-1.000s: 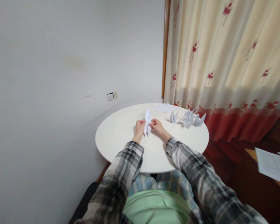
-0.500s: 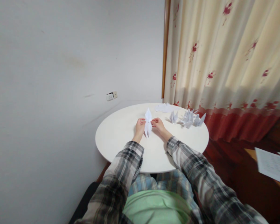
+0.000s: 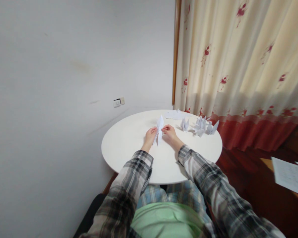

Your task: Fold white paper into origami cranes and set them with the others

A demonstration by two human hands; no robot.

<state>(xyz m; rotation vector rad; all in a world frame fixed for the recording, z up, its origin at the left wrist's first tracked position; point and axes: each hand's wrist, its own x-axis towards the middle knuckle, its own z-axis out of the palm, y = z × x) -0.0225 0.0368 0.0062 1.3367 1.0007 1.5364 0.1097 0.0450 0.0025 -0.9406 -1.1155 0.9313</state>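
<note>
A long, narrow piece of folded white paper (image 3: 159,127) stands upright over the round white table (image 3: 129,145), pointed at both ends. My left hand (image 3: 150,136) pinches its left side and my right hand (image 3: 169,132) pinches its right side, fingers closed on the paper. Both plaid sleeves reach in from the bottom of the view.
Several finished white paper cranes (image 3: 201,126) stand in a group at the table's right, one more crane (image 3: 184,124) nearer my hands. Flat white sheets (image 3: 175,114) lie at the far edge. A flowered curtain (image 3: 238,72) hangs behind. Printed paper (image 3: 289,175) lies on a wooden surface at right.
The folded paper has tilted a little, its top tip leaning to the right, and both hands have shifted slightly right with it.
</note>
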